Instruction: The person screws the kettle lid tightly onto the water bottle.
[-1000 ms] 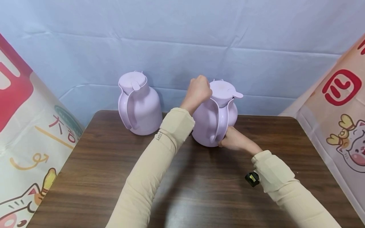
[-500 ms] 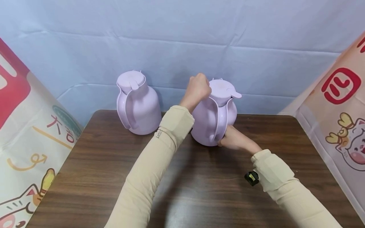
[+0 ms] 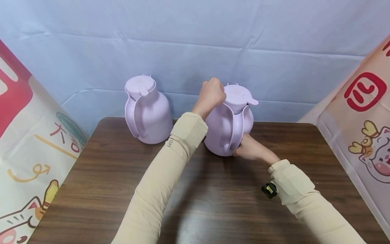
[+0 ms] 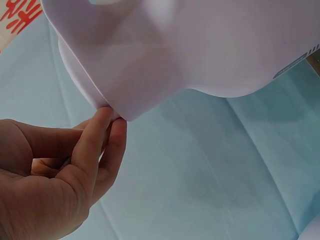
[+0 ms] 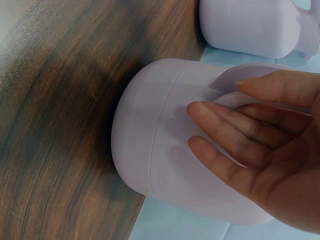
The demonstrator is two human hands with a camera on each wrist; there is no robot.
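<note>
Two matching lilac thermos jugs stand upright on the table. The right-hand jug (image 3: 217, 130) is between my hands, its lid (image 3: 237, 95) on and the lid's tab pointing right. My left hand (image 3: 211, 93) is at the far left of its rim; the left wrist view shows curled fingertips pinching the edge where lid and collar meet. Low on the handle (image 3: 237, 130), my right hand (image 3: 251, 148) has the thumb on one side and the fingers on the other, the fingertips close to the body. The left-hand jug (image 3: 156, 118) is untouched, lid on, handle facing front.
The dark wood table (image 3: 213, 203) ends at a pale blue cloth backdrop (image 3: 182, 44) close behind both jugs. Printed cartoon cloths hang on the left (image 3: 33, 152) and on the right (image 3: 362, 135). A small black device (image 3: 269, 190) sits at my right wrist.
The view shifts very slightly. Both hands keep their places on the right-hand jug, and neither jug visibly moves.
</note>
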